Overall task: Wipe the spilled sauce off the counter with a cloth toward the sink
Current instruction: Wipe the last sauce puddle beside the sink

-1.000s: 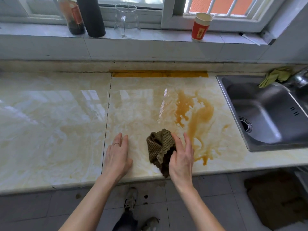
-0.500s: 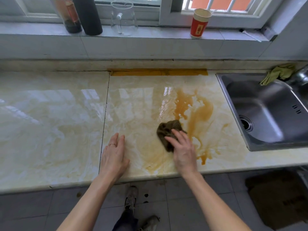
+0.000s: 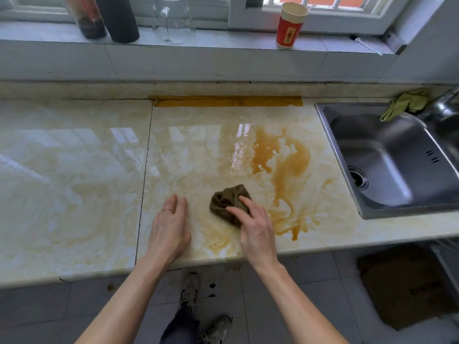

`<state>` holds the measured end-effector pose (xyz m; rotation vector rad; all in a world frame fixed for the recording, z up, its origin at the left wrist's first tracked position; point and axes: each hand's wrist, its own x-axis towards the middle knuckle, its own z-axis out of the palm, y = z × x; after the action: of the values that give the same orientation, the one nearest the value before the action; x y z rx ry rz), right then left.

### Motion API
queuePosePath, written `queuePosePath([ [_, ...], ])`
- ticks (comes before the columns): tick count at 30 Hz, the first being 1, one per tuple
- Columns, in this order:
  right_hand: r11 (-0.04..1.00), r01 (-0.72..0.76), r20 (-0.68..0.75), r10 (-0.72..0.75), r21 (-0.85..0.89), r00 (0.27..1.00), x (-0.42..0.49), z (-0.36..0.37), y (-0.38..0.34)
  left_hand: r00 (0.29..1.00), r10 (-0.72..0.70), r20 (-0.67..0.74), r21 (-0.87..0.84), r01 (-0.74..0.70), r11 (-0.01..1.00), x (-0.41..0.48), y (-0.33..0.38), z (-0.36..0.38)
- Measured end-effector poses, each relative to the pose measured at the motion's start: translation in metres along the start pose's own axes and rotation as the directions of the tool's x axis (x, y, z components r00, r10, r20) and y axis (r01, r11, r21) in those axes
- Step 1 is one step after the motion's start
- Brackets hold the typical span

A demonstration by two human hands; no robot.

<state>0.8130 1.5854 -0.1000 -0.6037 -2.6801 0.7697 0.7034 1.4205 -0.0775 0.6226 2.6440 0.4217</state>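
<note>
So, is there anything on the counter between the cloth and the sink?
Nothing solid. Between the cloth under the right hand and the sink lies only the sauce, spread on the counter. The green rag sits at the sink's far corner, off that path.

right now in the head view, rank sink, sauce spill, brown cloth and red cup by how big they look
1. sink
2. sauce spill
3. brown cloth and red cup look alike: cloth partly under the right hand, cup farther off, so no ranking
</note>
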Motion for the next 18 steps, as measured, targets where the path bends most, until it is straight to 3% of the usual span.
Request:
queuePosePath([
  [2, 0.957, -0.175, 0.037, 0.171, 0.232, 0.985, 0.019, -0.016, -0.005, 1.0, -0.005, 0.012, -0.007, 0.005, 1.0, 0.0, 0.0, 0.0],
  [3, 0.887, -0.27, 0.094, 0.253, 0.376, 0.963, 0.025, -0.024, -0.009, 1.0, -0.008, 0.015, -0.011, 0.008, 1.0, -0.001, 0.0, 0.0],
  [4, 0.772, -0.361, 0.17, 0.32, 0.523, 0.932, 0.027, -0.03, -0.014, 1.0, -0.011, 0.016, -0.013, 0.011, 1.0, -0.001, 0.0, -0.001],
  [6, 0.423, -0.51, 0.35, 0.4, 0.749, 0.847, 0.028, -0.036, -0.026, 1.0, -0.017, 0.013, -0.02, 0.017, 1.0, -0.003, -0.003, -0.002],
  [7, 0.271, -0.565, 0.435, 0.414, 0.78, 0.799, 0.027, -0.036, -0.031, 1.0, -0.025, 0.007, -0.026, 0.025, 0.999, -0.004, -0.005, -0.003],
  [8, 0.197, -0.614, 0.498, 0.426, 0.764, 0.756, 0.025, -0.033, -0.034, 0.999, -0.032, 0.0, -0.031, 0.032, 0.999, -0.004, -0.007, -0.005],
  [9, 0.19, -0.667, 0.544, 0.441, 0.72, 0.713, 0.023, -0.029, -0.036, 0.999, -0.039, -0.009, -0.031, 0.038, 0.999, -0.005, -0.009, -0.007],
  [10, 0.245, -0.705, 0.56, 0.462, 0.665, 0.688, 0.021, -0.022, -0.036, 0.999, -0.041, -0.021, -0.027, 0.04, 0.999, -0.005, -0.011, -0.008],
  [12, 0.318, -0.722, 0.532, 0.508, 0.615, 0.677, 0.019, -0.012, -0.038, 0.998, -0.041, -0.043, -0.02, 0.04, 0.999, -0.005, -0.015, -0.009],
  [16, 0.089, -0.697, 0.567, 0.514, 0.711, 0.644, 0.019, -0.014, -0.054, 0.997, -0.057, -0.058, -0.038, 0.055, 0.998, -0.004, -0.019, -0.01],
  [17, 0.113, -0.703, 0.562, 0.517, 0.702, 0.645, 0.016, -0.015, -0.056, 0.996, -0.062, -0.061, -0.041, 0.059, 0.997, -0.003, -0.019, -0.01],
  [18, 0.27, -0.716, 0.519, 0.533, 0.644, 0.668, 0.012, -0.015, -0.056, 0.996, -0.065, -0.064, -0.045, 0.062, 0.997, -0.003, -0.019, -0.01],
])
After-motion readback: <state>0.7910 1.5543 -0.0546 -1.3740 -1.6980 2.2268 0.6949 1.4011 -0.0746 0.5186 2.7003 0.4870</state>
